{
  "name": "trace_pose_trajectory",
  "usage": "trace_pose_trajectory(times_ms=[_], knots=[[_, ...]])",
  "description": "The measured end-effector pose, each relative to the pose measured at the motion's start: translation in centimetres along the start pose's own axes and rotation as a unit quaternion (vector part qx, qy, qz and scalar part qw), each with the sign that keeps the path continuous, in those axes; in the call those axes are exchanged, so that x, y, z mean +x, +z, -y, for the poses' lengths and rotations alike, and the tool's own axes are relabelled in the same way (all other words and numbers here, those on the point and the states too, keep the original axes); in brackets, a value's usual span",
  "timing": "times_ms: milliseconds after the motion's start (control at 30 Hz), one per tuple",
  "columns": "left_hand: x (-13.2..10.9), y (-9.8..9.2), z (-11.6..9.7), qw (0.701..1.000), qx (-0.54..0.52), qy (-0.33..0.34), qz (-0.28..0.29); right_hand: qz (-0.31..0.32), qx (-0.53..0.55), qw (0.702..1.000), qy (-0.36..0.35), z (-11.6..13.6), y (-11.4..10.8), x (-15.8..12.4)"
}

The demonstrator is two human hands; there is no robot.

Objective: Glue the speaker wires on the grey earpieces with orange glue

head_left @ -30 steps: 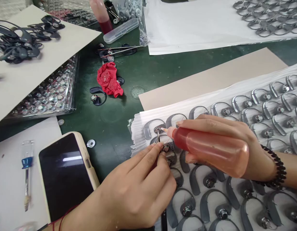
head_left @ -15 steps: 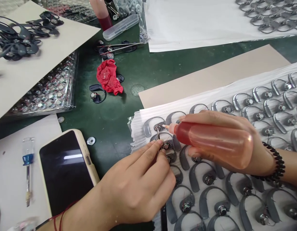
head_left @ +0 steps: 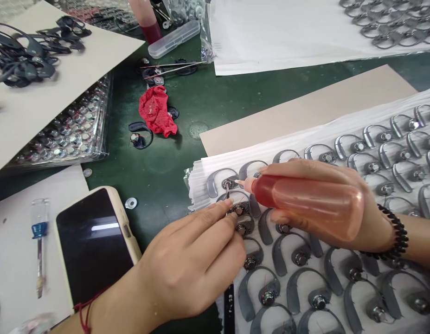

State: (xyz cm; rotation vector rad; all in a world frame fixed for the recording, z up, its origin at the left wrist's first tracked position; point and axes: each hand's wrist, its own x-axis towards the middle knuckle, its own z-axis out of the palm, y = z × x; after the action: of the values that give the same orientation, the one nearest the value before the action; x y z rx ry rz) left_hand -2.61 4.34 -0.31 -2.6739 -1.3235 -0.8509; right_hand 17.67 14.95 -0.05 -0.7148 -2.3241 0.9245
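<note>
My left hand [head_left: 197,260] is closed in a pinch around slim tweezers [head_left: 227,191], their tip at the round metal part of a grey ear-hook piece [head_left: 212,184]. Most of the tweezers is hidden under the fingers; a black strip [head_left: 228,308] shows below the hand. In my right hand [head_left: 315,174] a soft squeeze bottle [head_left: 312,204] with reddish liquid lies nearly level. Its pale narrow nozzle points left, close beside that same metal part; I cannot tell if it touches. Several like ear-hook pieces [head_left: 279,255] lie in rows on white foam sheeting [head_left: 201,178] underneath.
A phone [head_left: 96,246] and a blue-collared brush-like tool [head_left: 39,250] lie left. Beyond are a red crumpled cloth [head_left: 155,111], a loose ear hook [head_left: 141,134], a clear tray of metal parts [head_left: 79,134], a second liquid bottle [head_left: 145,21] and a plastic case [head_left: 175,38].
My left hand has shifted slightly left and down, with the tweezers' tip still at the same metal part. The bottle in my right hand stays almost where it was.
</note>
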Motion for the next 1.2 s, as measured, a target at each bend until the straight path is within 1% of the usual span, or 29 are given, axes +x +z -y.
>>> trace_pose_trajectory(times_ms=[133, 233, 367, 467, 533, 767, 867, 967, 1133, 1200], knots=[[-0.1, -0.2, 0.2, 0.999, -0.019, -0.029, -0.031, 0.002, 0.020, 1.000, 0.004, -0.1, -0.1, -0.1], [-0.2, -0.4, 0.4, 0.997, -0.032, -0.060, -0.040, -0.010, 0.009, 1.000, 0.004, 0.0, -0.1, -0.1], [-0.1, -0.8, 0.5, 0.993, -0.054, -0.099, -0.020, -0.017, 0.014, 1.000, 0.006, 0.1, 0.0, -0.1], [0.2, -1.1, 0.3, 0.992, -0.039, -0.119, 0.005, -0.016, 0.014, 1.000, 0.006, 0.0, 0.1, -0.1], [0.5, -1.2, 0.2, 0.992, -0.025, -0.125, 0.012, -0.016, 0.013, 1.000, 0.007, 0.0, 0.0, -0.1], [1.0, -1.3, 0.0, 0.988, -0.029, -0.150, -0.001, -0.014, 0.029, 0.999, 0.016, 0.0, 0.0, -0.2], [1.0, -1.4, -0.1, 0.980, -0.057, -0.190, -0.005, -0.009, 0.038, 0.999, 0.023, 0.0, -0.1, -0.3], [1.0, -1.5, -0.3, 0.969, -0.094, -0.227, -0.015, -0.006, 0.029, 0.999, 0.014, -0.1, -0.1, -0.2], [1.0, -1.4, -0.2, 0.965, -0.111, -0.234, -0.023, -0.026, -0.031, 0.999, -0.030, -0.1, 0.0, 0.1], [0.9, -1.3, -0.1, 0.968, -0.111, -0.222, -0.032, -0.032, -0.042, 0.998, -0.037, -0.1, 0.0, 0.1]])
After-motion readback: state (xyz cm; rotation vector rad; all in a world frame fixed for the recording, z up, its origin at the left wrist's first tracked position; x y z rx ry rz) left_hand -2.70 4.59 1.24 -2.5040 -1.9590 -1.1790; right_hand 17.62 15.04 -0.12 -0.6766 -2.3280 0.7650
